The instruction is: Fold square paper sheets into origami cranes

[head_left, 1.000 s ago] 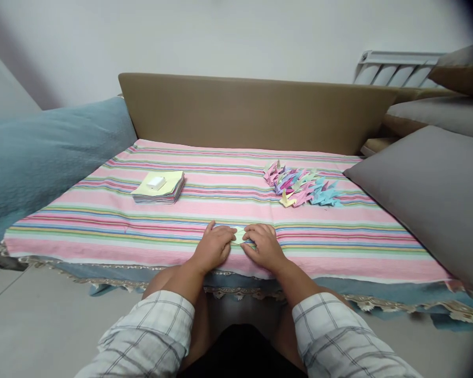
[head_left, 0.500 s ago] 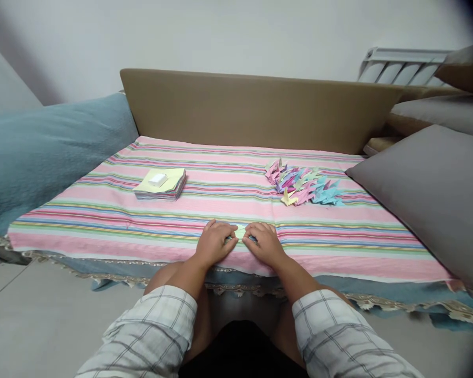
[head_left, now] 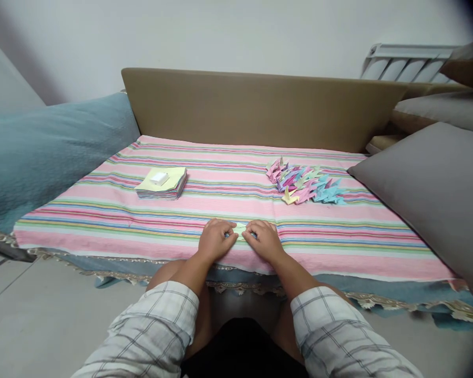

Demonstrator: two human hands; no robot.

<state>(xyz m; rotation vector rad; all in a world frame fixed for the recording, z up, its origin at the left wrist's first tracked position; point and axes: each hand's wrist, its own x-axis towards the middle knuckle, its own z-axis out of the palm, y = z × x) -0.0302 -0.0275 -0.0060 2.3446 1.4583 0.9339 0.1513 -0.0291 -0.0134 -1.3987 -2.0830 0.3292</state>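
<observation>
beyond the left hand [head_left: 217, 240] and to its left stands a paper stack [head_left: 175, 177] with a small white block [head_left: 159, 178] on top. the left hand is curled, thumb and forefinger closed on the left end of a pale green paper [head_left: 240, 230], which is between both hands, on the striped cloth [head_left: 102, 228]. the right hand [head_left: 264, 240], curled likewise, seems to pinch the right end, though fingers hide much of it. beyond this hand, to its right, lie many coloured folded papers [head_left: 305, 190], then a grey cushion [head_left: 429, 194].
</observation>
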